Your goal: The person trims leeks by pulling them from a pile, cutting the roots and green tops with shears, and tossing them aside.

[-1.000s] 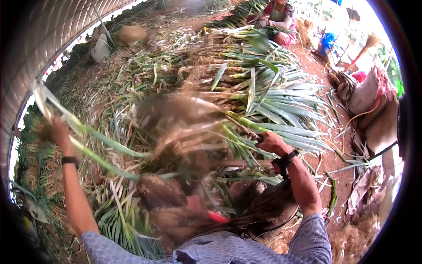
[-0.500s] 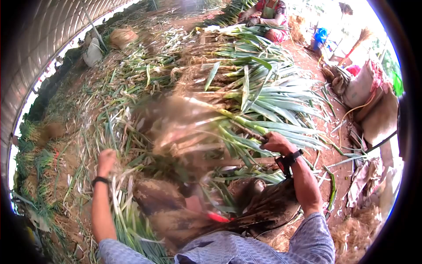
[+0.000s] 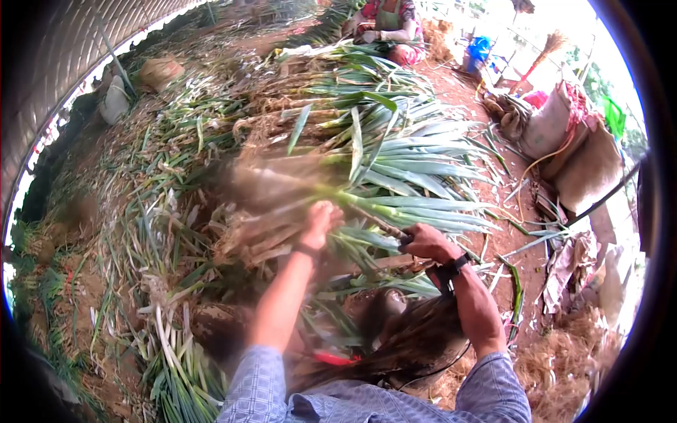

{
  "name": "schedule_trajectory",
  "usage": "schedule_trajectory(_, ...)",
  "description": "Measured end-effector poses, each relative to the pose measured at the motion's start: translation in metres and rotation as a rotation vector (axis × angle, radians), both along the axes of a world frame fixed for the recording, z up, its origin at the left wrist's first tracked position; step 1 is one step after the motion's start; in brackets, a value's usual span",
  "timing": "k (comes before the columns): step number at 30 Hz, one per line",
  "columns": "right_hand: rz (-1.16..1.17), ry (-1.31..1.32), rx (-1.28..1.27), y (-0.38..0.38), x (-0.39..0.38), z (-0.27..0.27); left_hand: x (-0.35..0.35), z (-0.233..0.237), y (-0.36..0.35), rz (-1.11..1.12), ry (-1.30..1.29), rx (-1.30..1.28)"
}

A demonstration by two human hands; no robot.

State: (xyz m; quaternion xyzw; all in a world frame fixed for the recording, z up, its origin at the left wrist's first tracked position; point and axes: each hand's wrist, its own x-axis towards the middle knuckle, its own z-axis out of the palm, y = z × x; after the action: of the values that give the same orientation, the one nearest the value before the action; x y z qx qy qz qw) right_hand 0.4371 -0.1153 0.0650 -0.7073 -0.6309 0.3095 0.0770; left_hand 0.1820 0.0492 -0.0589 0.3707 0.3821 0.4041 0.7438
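Large green onions [image 3: 416, 169] with long green leaves and rooty pale ends lie in a heap before me. My right hand [image 3: 427, 243] is closed round a thin brown stick [image 3: 377, 220] that slants up into the stalks; its far end is hidden among them. Beside the stalks, close to the stick's upper end, is my left hand [image 3: 323, 222]. Motion smears its fingers, so I cannot make out whether they grip a stalk. A separate pile of white-stemmed green onions [image 3: 176, 359] lies at my lower left.
Loose leaves and peelings cover the ground on the left. Another person [image 3: 388, 28] sits at the far end of the heap. Sacks [image 3: 592, 169] stand at the right, with a broom [image 3: 546, 49] behind and dry root fibres [image 3: 564, 359] near my right side.
My left hand has moved from the far left, above the lower-left pile, rightward to the stalks in front of me. My right hand still holds the stick. The whole view has shifted slightly.
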Motion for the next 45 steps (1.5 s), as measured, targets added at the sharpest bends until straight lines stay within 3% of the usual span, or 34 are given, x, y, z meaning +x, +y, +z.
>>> schedule_trajectory(4,-0.107,0.139,0.072,-0.003,0.005,0.016,0.033,-0.005,0.010,0.076,0.007,-0.078)
schedule_trajectory(6,-0.082,0.111,0.065,0.000,0.010,0.013,0.045,0.026,0.003,0.174,0.123,-0.176)
schedule_trajectory(10,-0.060,0.120,0.075,-0.001,0.011,0.018,0.045,0.006,0.014,0.214,0.010,-0.130)
schedule_trajectory(14,-0.030,0.064,0.016,-0.004,0.008,0.029,0.029,0.041,-0.021,0.140,-0.300,-0.076)
schedule_trajectory(16,0.037,0.067,0.000,-0.008,0.006,0.033,0.011,0.043,-0.041,0.113,-0.194,0.008)
schedule_trajectory(17,0.092,0.091,-0.003,-0.013,0.005,0.033,-0.002,0.041,-0.051,0.033,-0.180,0.053)
schedule_trajectory(20,0.221,0.042,0.001,-0.018,-0.011,0.033,-0.034,0.024,-0.072,0.109,-0.246,-0.089)
schedule_trajectory(23,0.223,-0.010,-0.015,-0.020,-0.026,0.031,-0.072,-0.002,-0.086,0.173,-0.095,-0.005)
schedule_trajectory(25,0.302,-0.063,-0.021,-0.018,-0.030,0.023,-0.088,-0.007,-0.098,0.228,-0.289,-0.131)
schedule_trajectory(28,0.373,-0.078,-0.011,-0.017,-0.041,0.013,-0.097,-0.033,-0.117,0.290,-0.366,-0.256)
schedule_trajectory(32,0.440,-0.146,-0.046,-0.010,-0.059,0.007,-0.087,-0.050,-0.140,0.096,-0.372,-0.192)
schedule_trajectory(34,0.467,-0.174,-0.073,-0.007,-0.066,0.005,-0.090,-0.085,-0.138,-0.052,-0.087,0.058)
schedule_trajectory(36,0.494,-0.177,-0.070,-0.005,-0.072,0.003,-0.089,-0.075,-0.146,-0.135,-0.079,0.097)
schedule_trajectory(38,0.512,-0.179,-0.084,-0.002,-0.080,0.002,-0.088,-0.052,-0.155,-0.148,-0.348,-0.063)
schedule_trajectory(41,0.494,-0.162,-0.032,-0.002,-0.089,-0.012,-0.089,-0.118,-0.164,-0.180,1.080,0.990)
schedule_trajectory(43,0.496,-0.167,-0.037,-0.003,-0.098,-0.003,-0.076,-0.172,-0.156,-0.082,0.545,0.627)
schedule_trajectory(45,0.525,-0.129,0.022,-0.005,-0.104,-0.007,-0.071,-0.177,-0.158,-0.061,0.315,0.477)
